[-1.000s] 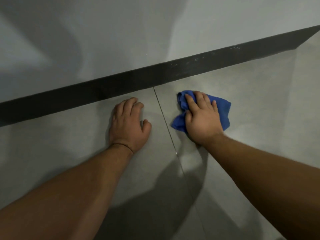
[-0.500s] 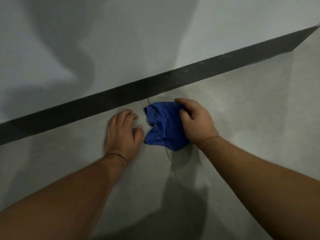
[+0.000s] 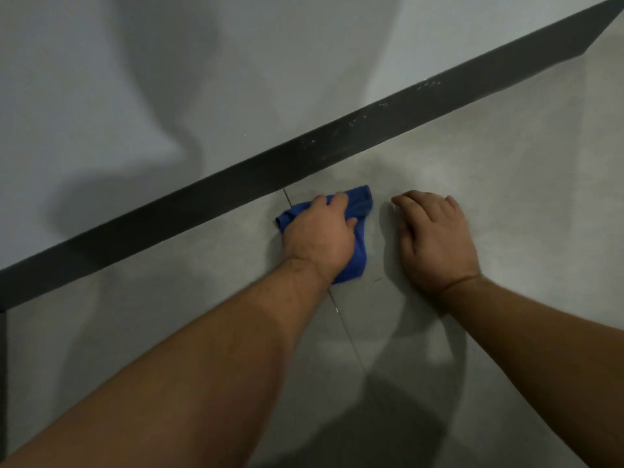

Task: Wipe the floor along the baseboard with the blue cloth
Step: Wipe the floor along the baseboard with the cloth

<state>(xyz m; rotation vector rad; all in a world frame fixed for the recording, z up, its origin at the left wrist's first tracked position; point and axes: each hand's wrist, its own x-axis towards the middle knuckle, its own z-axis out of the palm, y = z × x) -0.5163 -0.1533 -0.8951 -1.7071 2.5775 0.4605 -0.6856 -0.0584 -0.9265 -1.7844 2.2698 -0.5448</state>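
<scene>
- Your left hand [image 3: 319, 236] lies palm down on the crumpled blue microfibre cloth [image 3: 359, 217], fingers curled over its far edge and pressing it to the floor; whether the fingers actually pinch the fabric cannot be told.
- The blue cloth shows around the hand on three sides: a corner to the left of the knuckles, a fold past the fingertips, and a flap along the thumb side down to the wrist.
- The cloth rests on the grey tiled floor [image 3: 506, 184], near the dark grey baseboard strip [image 3: 236, 190] but not touching it, and covers part of a thin grout line [image 3: 347, 336].
- Your right hand [image 3: 435, 241] lies flat on the bare floor just beside the cloth, fingers together and extended, gripping nothing. A thin band circles its wrist.
- Beyond the baseboard rises a plain pale grey wall [image 3: 236, 79] crossed by soft shadows.
- No containers appear in view.
</scene>
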